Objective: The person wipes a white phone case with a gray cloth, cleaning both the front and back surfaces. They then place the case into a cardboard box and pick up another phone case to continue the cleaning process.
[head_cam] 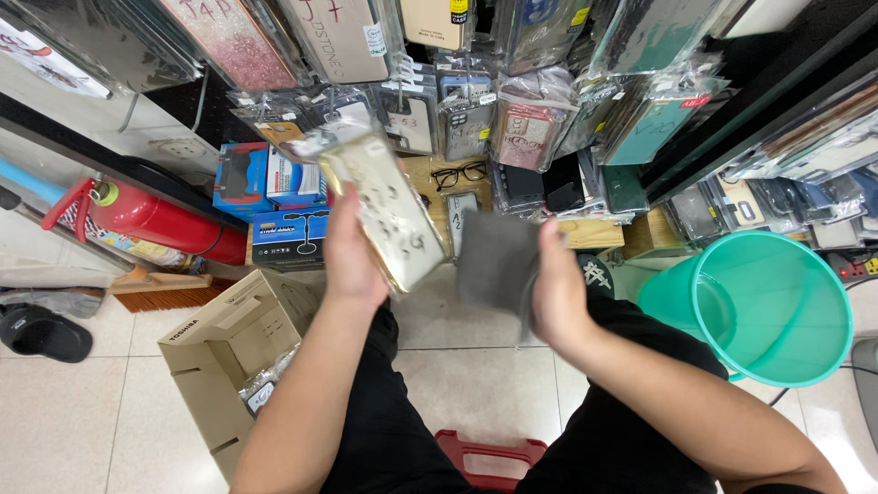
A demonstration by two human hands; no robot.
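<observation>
Fingers of the left hand (352, 256) grip a clear-packaged phone case (384, 210) held up before the hanging racks; the right hand (556, 293) clutches a grey cloth (494, 265). The cardboard box (219, 343) on the floor holds more packaged cases, and the green bucket (777, 311) looks empty.

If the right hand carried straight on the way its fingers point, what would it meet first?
Judging loosely, the right hand, holding a grey cloth, points up-frame toward the display. First in line looks like the dark packaged cases on the low shelf, though depth is unclear.
</observation>
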